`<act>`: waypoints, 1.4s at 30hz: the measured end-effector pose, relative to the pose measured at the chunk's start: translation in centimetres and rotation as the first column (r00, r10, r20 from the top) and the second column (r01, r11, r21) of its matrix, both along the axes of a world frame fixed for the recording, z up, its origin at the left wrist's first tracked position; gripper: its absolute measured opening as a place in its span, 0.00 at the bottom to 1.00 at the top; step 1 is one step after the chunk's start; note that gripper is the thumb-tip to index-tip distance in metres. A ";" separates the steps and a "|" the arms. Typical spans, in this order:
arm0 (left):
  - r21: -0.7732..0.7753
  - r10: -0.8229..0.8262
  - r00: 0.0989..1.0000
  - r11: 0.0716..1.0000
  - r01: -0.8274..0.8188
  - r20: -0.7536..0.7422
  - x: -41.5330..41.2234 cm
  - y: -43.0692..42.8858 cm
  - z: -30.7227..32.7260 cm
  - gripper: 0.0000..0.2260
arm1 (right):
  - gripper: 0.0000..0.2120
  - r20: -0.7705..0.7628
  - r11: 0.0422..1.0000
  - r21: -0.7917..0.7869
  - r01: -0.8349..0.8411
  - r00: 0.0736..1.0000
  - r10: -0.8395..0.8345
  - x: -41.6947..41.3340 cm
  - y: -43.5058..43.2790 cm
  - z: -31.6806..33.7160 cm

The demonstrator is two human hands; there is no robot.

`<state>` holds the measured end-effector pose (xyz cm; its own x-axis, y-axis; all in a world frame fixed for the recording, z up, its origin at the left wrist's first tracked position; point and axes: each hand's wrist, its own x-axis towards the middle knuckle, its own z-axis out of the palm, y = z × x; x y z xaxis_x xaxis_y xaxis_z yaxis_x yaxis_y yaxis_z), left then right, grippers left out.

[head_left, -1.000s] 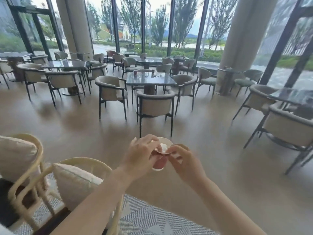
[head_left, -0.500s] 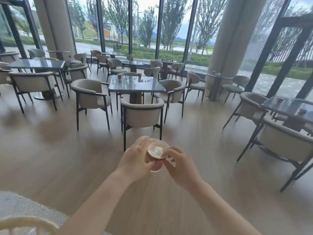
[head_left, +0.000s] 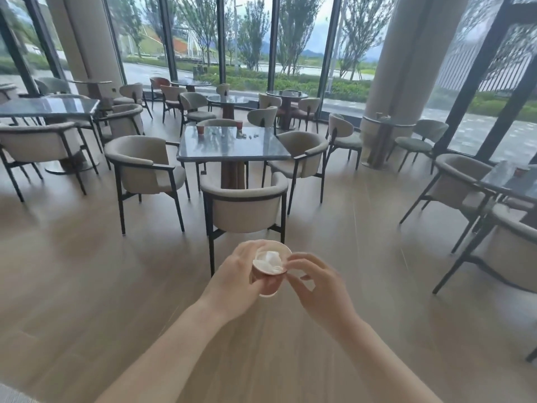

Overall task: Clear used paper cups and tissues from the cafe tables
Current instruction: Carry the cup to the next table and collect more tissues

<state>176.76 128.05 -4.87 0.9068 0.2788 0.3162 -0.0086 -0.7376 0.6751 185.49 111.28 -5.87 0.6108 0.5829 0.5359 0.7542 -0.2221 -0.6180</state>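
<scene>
Lower centre: reddish-brown paper cup (head_left: pixel 268 283), white inside, holding white tissue (head_left: pixel 268 258). Centre: glossy grey-blue table (head_left: pixel 232 148); beige chair (head_left: pixel 244 209), black frame. Floor (head_left: pixel 87 271): pale wood-grain planks.

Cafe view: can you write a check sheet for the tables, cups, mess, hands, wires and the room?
Surface: grey table; wooden floor.
Job's things: cup with tissue inside, in hand; two cups and tissues on the table; another cup on the right table.
Clutter: nothing seen.
Grippers: left hand grips the cup; right hand fingertips at its rim, grip unclear.
Cables: nothing seen.
Surroundings: chairs, columns, windows.
</scene>
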 end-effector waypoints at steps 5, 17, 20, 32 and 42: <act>0.040 -0.010 0.999 0.999 0.012 -0.038 9.0 7.3 -0.3 0.23 | 0.08 -0.004 0.999 0.017 -0.039 0.999 0.039 9.7 7.6 -1.2; 0.026 0.200 0.971 0.980 -0.198 -0.127 21.9 27.6 -1.4 0.24 | 0.16 -0.184 0.955 -0.002 -0.298 0.938 0.293 27.5 30.6 -3.8; -0.003 0.254 0.958 0.966 -0.257 -0.135 23.6 33.5 -2.4 0.24 | 0.16 -0.200 0.920 -0.051 -0.388 0.907 0.371 29.9 37.7 -4.6; -0.004 0.294 0.943 0.954 -0.298 -0.157 31.6 64.9 -2.8 0.25 | 0.10 -0.232 0.897 -0.065 -0.438 0.881 0.413 38.4 69.6 -4.9; 0.110 0.393 0.892 0.919 -0.378 -0.223 34.8 88.0 -5.6 0.20 | 0.07 -0.294 0.866 -0.069 -0.495 0.840 0.456 44.2 93.7 -7.7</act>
<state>211.51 216.02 -10.46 0.7820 0.6086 0.1346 0.4388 -0.6909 0.5746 229.73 205.02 -13.57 0.3442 0.8926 0.2911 0.6055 0.0259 -0.7954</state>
